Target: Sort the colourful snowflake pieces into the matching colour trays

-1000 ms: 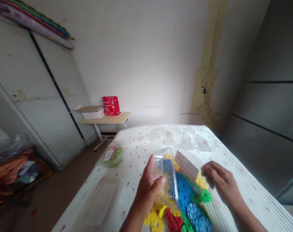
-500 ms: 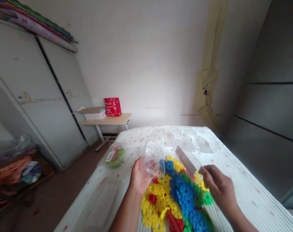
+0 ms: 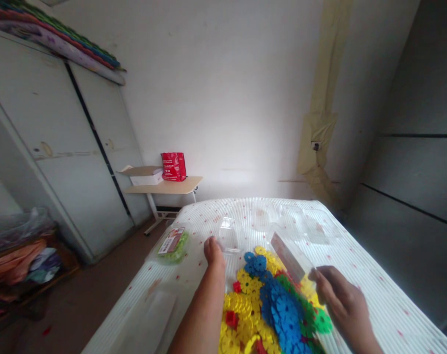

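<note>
My left hand (image 3: pixel 213 251) is stretched forward, its fingers closed at the near left edge of a clear plastic container (image 3: pixel 229 235), low over the table; the fingertips are partly hidden. At the right, my right hand (image 3: pixel 342 295) pinches the corner of a clear plastic box or lid with a brown-and-white label (image 3: pixel 288 256), held tilted above the pile. Between my arms lies a heap of flower-shaped plastic building discs (image 3: pixel 282 305) in yellow, blue, green and red, with small red connector pieces (image 3: pixel 231 318) among them.
A clear box of green pieces (image 3: pixel 173 246) with a label stands at the left edge of the striped tablecloth (image 3: pixel 378 295). Several clear containers (image 3: pixel 315 226) sit at the far right. Another translucent container (image 3: pixel 153 319) lies near left. Beyond is a side table (image 3: pixel 179 185) with a red bag (image 3: pixel 173 167).
My left hand has moved forward with the clear container, turning from palm-up under it to closed at its edge. The right hand still holds the labelled plastic piece, almost in place.
</note>
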The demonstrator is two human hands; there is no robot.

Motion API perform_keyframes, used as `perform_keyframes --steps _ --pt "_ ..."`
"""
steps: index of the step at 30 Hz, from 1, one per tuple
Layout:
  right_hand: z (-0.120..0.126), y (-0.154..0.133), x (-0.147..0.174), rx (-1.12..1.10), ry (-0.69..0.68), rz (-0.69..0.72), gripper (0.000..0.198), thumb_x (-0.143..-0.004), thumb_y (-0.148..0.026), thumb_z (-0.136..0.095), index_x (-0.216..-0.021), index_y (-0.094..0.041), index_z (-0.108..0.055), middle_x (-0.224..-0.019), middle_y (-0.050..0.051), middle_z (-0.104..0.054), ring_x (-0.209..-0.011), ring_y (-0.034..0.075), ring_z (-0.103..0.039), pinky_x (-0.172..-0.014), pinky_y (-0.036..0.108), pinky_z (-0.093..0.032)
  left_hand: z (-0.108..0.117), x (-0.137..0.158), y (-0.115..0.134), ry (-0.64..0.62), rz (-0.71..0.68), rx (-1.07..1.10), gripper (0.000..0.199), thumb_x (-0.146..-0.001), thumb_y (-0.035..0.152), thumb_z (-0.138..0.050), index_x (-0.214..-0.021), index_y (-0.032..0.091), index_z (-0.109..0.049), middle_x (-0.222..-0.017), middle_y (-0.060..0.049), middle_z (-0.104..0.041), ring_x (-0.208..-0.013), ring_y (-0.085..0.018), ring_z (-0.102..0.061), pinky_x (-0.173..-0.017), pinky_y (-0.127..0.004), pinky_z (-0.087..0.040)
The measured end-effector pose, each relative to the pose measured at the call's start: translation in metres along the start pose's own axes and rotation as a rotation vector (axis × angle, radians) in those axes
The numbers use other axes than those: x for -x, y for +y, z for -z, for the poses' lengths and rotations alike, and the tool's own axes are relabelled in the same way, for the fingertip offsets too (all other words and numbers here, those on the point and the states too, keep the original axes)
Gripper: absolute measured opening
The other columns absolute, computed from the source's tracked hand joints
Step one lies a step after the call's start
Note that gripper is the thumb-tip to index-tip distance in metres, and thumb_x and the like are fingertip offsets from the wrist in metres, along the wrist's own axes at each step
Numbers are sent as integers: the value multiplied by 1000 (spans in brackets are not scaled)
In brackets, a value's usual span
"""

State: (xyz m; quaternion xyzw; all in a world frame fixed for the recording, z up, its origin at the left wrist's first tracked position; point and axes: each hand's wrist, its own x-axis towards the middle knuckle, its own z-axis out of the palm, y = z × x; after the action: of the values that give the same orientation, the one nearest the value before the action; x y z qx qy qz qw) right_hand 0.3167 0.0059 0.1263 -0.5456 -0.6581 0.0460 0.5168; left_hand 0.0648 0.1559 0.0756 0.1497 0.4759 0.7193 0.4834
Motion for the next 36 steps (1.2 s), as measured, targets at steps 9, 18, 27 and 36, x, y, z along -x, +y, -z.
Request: perform_keyframes --steps 9,18,27,36 --pt "1 -3 -1 7 14 41 31 -85 -41 -43 -68 -20 -59 -46 -2 -58 -36 10 -53 -36 17 -41 13 29 -1 -200 -529 -704 21 -64 28 -68 -84 28 -63 -111 -4 -60 -126 -29 -34 -111 -44 -6" --pt "10 3 1 -7 35 -10 31 -84 -45 -45 -68 -21 -56 -46 -2 -56 -35 10 -51 -35 17 -40 -15 4 -30 -470 -744 -1056 13 -72 15 -56 -67 27 -59 -69 -3 -62 -104 -28 -53 -108 -51 7" --pt "8 -2 4 -87 108 -185 32 -83 -50 -46 -70 -21 -56 -49 -2 -54 -38 10 -48 -41 20 -40 -50 -24 -35 -555 -751 -1231 15 -75 18 -56 -86 25 -63 -83 -3 -67 -97 -22 -58 -110 -45 -3" --pt "13 14 1 6 -19 -2 26 -84 -40 -46 -73 -20 -58 -50 -3 -57 -37 8 -52 -38 14 -41 -69 -22 -43 -584 -888 -1587 56 -80 7 -41 -129 34 -42 -101 -3 -64 -104 -19 -52 -107 -48 -7"
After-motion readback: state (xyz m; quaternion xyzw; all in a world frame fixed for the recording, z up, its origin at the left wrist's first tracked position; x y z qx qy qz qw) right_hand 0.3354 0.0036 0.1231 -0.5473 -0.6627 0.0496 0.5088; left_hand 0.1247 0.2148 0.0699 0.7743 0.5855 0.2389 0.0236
